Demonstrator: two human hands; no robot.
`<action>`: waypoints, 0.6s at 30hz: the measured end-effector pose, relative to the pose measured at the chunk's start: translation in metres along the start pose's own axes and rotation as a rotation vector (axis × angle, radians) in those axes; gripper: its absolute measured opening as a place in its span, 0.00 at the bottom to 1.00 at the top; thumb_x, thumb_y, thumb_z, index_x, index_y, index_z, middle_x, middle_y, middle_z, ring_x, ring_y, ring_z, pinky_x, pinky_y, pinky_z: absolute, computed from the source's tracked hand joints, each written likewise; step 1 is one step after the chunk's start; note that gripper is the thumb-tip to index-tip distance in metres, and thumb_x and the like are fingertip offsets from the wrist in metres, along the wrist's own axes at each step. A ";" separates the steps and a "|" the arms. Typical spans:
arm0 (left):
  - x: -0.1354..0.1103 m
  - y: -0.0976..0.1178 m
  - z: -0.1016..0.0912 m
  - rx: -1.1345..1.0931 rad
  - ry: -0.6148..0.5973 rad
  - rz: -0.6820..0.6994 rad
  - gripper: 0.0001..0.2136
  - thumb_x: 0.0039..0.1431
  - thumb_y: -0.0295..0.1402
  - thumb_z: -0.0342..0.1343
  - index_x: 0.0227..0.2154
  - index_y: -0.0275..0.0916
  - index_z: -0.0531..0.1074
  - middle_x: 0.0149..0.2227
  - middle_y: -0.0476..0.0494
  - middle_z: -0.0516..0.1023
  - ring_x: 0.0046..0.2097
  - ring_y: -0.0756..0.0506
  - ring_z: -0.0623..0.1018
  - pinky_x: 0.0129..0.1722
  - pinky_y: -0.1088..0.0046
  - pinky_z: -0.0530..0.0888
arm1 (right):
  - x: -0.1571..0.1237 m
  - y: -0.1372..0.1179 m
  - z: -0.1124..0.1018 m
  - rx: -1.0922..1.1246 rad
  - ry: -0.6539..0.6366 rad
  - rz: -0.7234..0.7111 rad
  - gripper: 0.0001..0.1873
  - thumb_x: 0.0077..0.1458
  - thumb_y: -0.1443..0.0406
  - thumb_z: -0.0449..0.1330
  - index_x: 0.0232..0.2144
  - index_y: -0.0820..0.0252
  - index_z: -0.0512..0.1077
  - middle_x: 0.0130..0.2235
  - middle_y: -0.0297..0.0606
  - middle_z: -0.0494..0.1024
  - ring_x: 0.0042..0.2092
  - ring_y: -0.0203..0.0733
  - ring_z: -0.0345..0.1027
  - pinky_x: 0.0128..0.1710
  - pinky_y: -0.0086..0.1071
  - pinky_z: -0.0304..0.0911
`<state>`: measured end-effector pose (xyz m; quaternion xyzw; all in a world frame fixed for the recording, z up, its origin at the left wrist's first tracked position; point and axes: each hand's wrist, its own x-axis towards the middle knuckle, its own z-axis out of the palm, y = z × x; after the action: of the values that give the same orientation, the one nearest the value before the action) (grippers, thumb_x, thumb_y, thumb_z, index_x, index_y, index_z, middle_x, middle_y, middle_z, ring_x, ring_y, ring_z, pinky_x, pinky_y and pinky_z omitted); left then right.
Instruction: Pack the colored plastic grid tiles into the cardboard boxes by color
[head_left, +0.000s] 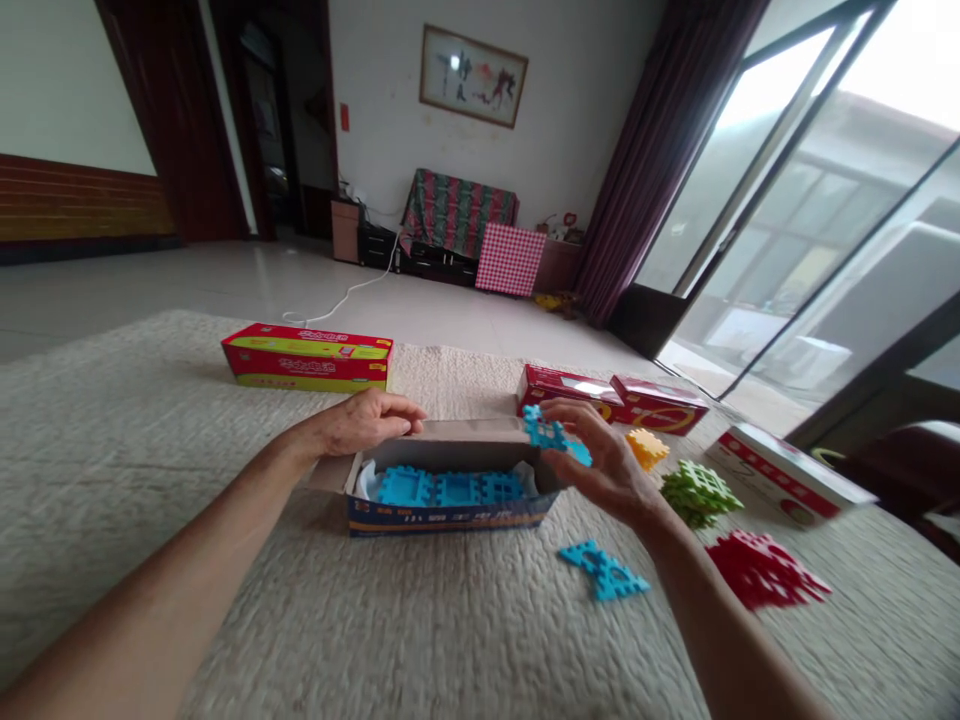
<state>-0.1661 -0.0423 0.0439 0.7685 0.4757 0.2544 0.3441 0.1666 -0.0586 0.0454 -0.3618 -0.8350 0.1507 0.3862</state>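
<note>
A long blue cardboard box lies open on the textured cover, its lid flap raised at the back. Inside it, blue interlocking plastic tiles rest against a whitish liner. My left hand has its fingers closed over the flap's left end. Above the box's right end, my right hand grips blue interlocking plastic pieces between thumb and fingers; how many is unclear. Two loose blue triangular pieces lie to the right of the box, below my right hand.
Piles of red, green and yellow tiles lie at the right. Dark red boxes and a white-and-red box stand beyond them. A red-and-yellow box sits at the back left. The textured cover spreads beneath everything.
</note>
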 end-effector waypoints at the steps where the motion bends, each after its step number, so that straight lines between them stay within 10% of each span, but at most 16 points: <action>1: 0.000 -0.001 0.000 -0.004 -0.002 0.004 0.18 0.53 0.36 0.52 0.46 0.37 0.75 0.42 0.44 0.81 0.46 0.45 0.79 0.50 0.70 0.71 | 0.004 -0.013 0.005 -0.044 -0.047 -0.048 0.18 0.52 0.64 0.60 0.46 0.53 0.69 0.52 0.41 0.71 0.55 0.46 0.64 0.55 0.44 0.60; 9: 0.000 -0.001 0.000 0.011 -0.011 0.031 0.18 0.54 0.36 0.51 0.44 0.34 0.75 0.42 0.42 0.81 0.46 0.44 0.78 0.49 0.69 0.71 | 0.024 -0.046 0.052 -0.136 -0.228 -0.169 0.19 0.44 0.70 0.64 0.42 0.57 0.71 0.47 0.40 0.74 0.49 0.45 0.68 0.52 0.42 0.61; 18: 0.004 -0.013 0.002 0.017 -0.008 0.047 0.17 0.53 0.35 0.51 0.43 0.38 0.77 0.41 0.45 0.81 0.45 0.45 0.78 0.48 0.70 0.71 | 0.022 -0.046 0.057 -0.067 -0.288 -0.141 0.21 0.44 0.71 0.65 0.43 0.58 0.70 0.45 0.40 0.73 0.48 0.45 0.67 0.51 0.43 0.61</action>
<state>-0.1706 -0.0347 0.0329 0.7833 0.4584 0.2552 0.3334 0.0913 -0.0725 0.0442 -0.2895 -0.9097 0.1456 0.2596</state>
